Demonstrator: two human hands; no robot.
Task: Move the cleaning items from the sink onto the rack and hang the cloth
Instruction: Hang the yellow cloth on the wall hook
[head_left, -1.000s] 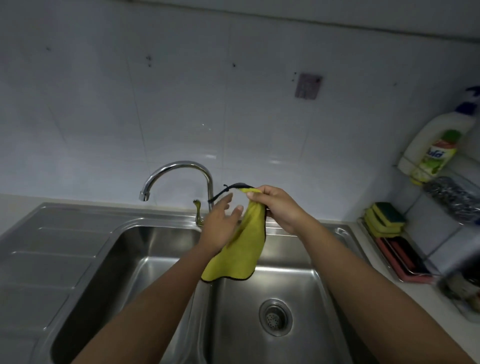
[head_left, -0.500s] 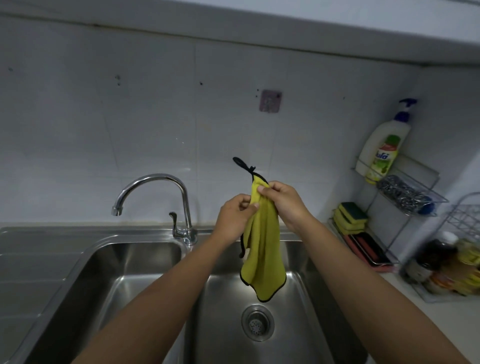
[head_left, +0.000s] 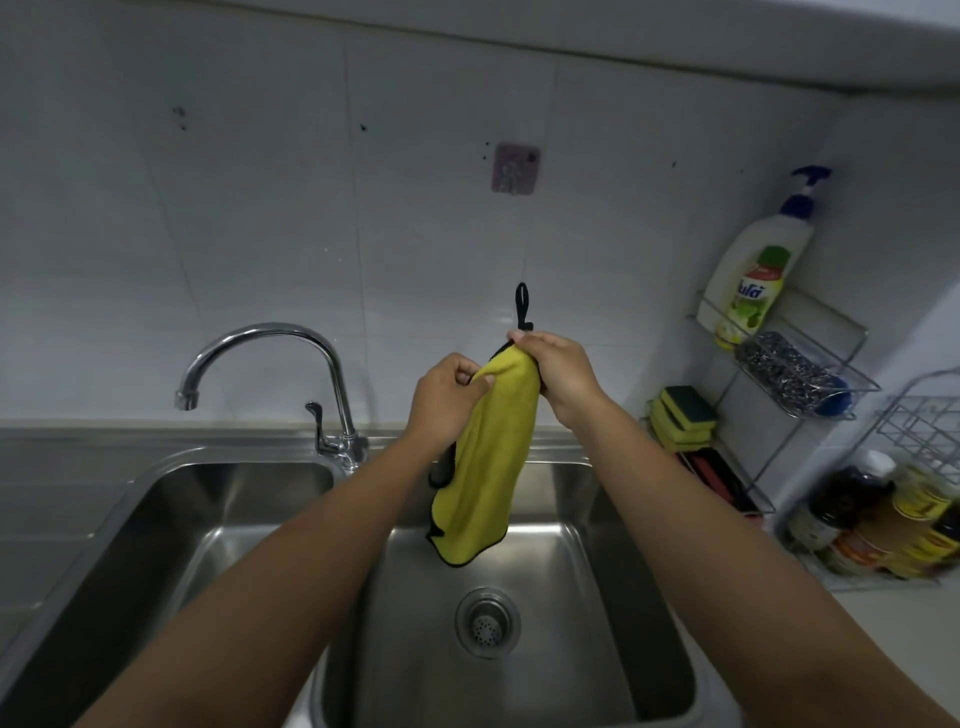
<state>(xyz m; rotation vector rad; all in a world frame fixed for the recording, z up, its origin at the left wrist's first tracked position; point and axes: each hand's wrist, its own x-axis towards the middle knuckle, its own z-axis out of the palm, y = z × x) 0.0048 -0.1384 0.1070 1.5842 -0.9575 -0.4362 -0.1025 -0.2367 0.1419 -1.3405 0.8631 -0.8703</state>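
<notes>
A yellow cloth (head_left: 483, 467) with black trim hangs over the steel sink (head_left: 545, 649). My right hand (head_left: 558, 371) pinches its top corner, and the black hanging loop (head_left: 522, 306) stands upright above my fingers. My left hand (head_left: 447, 400) grips the cloth's upper edge just to the left. A pink wall hook (head_left: 515, 169) sits on the tiles above the loop, apart from it. On the wire rack (head_left: 810, 364) at the right stand a dish-soap bottle (head_left: 758, 275) and a steel scourer (head_left: 784, 371). Yellow-green sponges (head_left: 680, 418) are stacked on its lower tier.
A curved chrome tap (head_left: 291, 364) rises at the sink's back left. The drain strainer (head_left: 487, 622) sits in the basin. Jars and bottles (head_left: 883, 525) crowd the counter at far right under a second wire basket (head_left: 924, 426). A draining board (head_left: 52, 493) extends left.
Both hands lifted the cloth higher toward the wall. The loop turned from lying sideways to standing upright above my right hand. The view tilted up, bringing the hook and rack further into frame.
</notes>
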